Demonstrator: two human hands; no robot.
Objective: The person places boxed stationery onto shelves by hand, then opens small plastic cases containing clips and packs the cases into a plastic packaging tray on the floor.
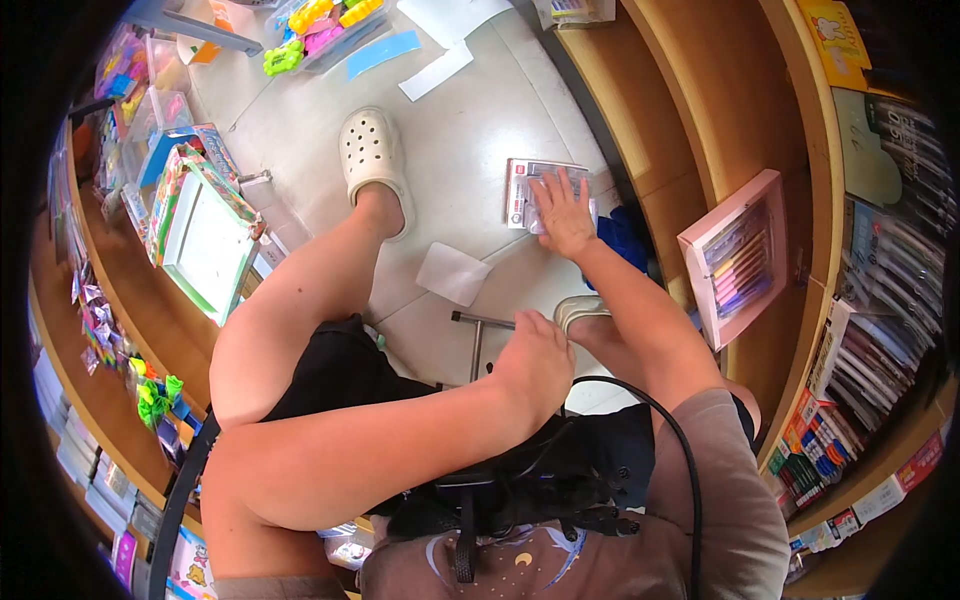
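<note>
My right hand (563,212) reaches down to the floor, its fingers spread over a flat pack (517,190) with a white and red label and a clear part. It lies on the pack and is not wrapped round it. My left hand (540,365) is near my right knee, its back toward me. The left fingers are bent and close together, and whatever they may hold is hidden. Just beside it stands a metal T-shaped leg (478,340). A piece of white paper (452,274) lies on the floor between my feet.
Wooden shelves stand on both sides; the right shelf (690,110) holds a pink box of pens (740,262). Racks of packed pens (890,270) line the far right. Colourful toys in a plastic bin (325,30) and a blue strip (383,54) are ahead. A black cable (690,450) crosses my lap.
</note>
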